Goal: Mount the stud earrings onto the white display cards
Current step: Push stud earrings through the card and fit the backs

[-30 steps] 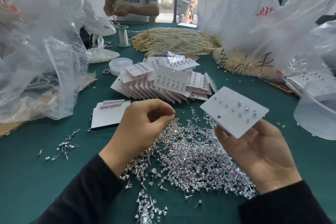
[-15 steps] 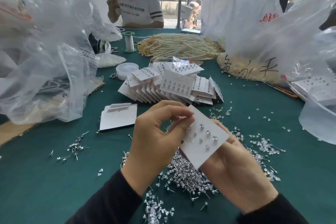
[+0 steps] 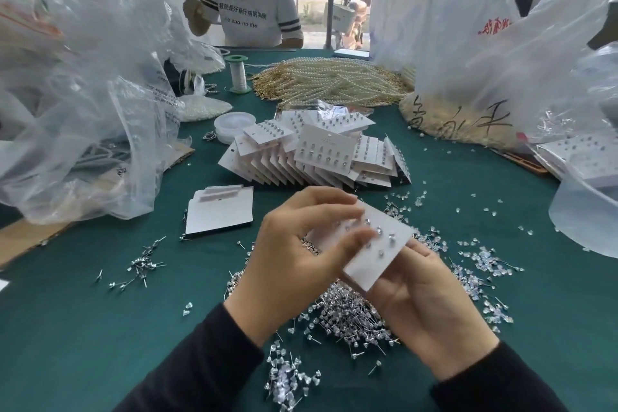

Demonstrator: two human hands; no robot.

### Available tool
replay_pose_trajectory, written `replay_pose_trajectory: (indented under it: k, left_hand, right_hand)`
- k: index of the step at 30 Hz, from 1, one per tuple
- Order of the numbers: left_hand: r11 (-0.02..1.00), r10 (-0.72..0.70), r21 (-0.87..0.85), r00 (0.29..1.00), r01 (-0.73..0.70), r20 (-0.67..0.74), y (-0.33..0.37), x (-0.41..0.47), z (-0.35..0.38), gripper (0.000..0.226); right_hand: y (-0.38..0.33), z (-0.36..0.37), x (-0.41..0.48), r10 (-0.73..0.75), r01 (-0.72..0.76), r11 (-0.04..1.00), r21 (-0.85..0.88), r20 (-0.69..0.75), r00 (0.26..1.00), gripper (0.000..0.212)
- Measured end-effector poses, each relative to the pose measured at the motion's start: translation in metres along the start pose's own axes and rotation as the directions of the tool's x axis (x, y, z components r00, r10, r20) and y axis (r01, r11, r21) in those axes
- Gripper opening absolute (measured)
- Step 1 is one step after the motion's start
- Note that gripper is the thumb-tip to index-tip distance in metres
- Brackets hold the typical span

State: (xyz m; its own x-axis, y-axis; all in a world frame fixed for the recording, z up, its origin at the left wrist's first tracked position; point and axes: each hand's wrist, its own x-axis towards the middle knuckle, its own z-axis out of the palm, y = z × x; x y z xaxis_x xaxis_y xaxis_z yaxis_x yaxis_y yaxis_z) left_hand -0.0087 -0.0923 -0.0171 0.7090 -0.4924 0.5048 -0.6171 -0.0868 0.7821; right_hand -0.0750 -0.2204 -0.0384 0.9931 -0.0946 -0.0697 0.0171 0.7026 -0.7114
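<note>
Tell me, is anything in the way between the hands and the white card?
No, nothing visible. The right hand holds the white card from underneath, and the left hand rests its thumb on the card's face.

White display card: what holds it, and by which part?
The right hand holds the white display card from beneath, near corner; left hand touches its face.

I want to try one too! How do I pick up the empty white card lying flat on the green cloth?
Come from the near side and pinch the blank card by its near edge. It lies flat, so there is nothing to wrap around. That edge seems slightly lifted off the green cloth, so a thumb could probably slip under. Avoid the far edge, because a small strip rests there.
</note>
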Motion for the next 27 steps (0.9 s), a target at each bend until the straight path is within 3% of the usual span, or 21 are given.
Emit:
replay_pose_trajectory:
  k: [3,4,9,14,19,27]
  left_hand:
    - [0.981,0.079,0.151,0.966,-0.119,0.245,-0.002,-0.004,-0.003,0.075]
    - [0.974,0.082,0.18,0.953,-0.139,0.29,-0.003,-0.005,-0.003,0.08]
    - [0.969,0.115,0.196,0.978,-0.149,0.174,-0.004,-0.004,-0.002,0.045]
    - [0.979,0.098,0.161,0.984,-0.122,0.148,-0.006,-0.005,-0.004,0.038]
    - [0.972,0.132,0.17,0.975,-0.163,0.181,-0.008,-0.006,-0.001,0.035]
    - [0.973,0.137,0.152,0.965,-0.174,0.225,-0.011,-0.003,-0.006,0.016]
  right_hand:
    - [-0.003,0.002,0.0,0.037,-0.031,0.998,0.057,-0.097,0.995,0.02]
    - [-0.004,0.002,-0.001,0.048,-0.037,0.995,0.094,-0.117,0.992,0.019]
    - [-0.004,0.003,-0.002,0.061,-0.055,0.995,0.087,-0.064,0.996,0.02]
    - [-0.001,0.003,0.0,0.143,-0.132,0.983,0.125,-0.087,0.986,0.019]
    - [0.003,0.005,0.0,0.229,-0.199,0.967,0.159,-0.204,0.952,0.014]
    - [0.0,0.001,-0.002,0.108,-0.132,0.971,-0.198,-0.128,0.986,0.014]
